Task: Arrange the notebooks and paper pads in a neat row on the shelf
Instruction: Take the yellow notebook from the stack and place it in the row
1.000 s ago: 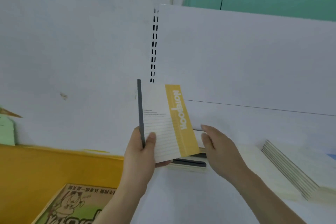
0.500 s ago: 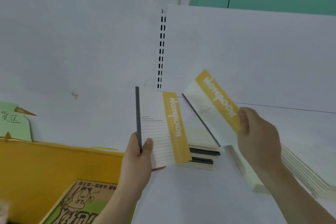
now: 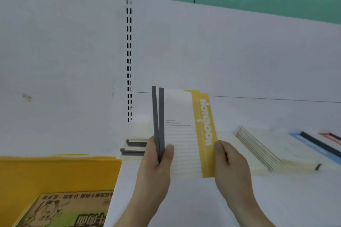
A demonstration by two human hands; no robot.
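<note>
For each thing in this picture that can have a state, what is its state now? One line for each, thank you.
Left hand: closed on the two notebooks' grey spines.
Right hand: gripping their yellow edge.
Two held notebooks: upright, closed, pressed together, slightly offset.
Small stack with grey spines: lying flat on the shelf, uneven.
Cream pads: lying flat, fanned, not in a row.
Blue-edged notebook: lying flat, closed.

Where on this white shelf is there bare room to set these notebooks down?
Bare shelf lies in front of the fanned pads, right of the right hand. Crowded: the dark-spined stack by the yellow bin, and the shelf's right end.
</note>
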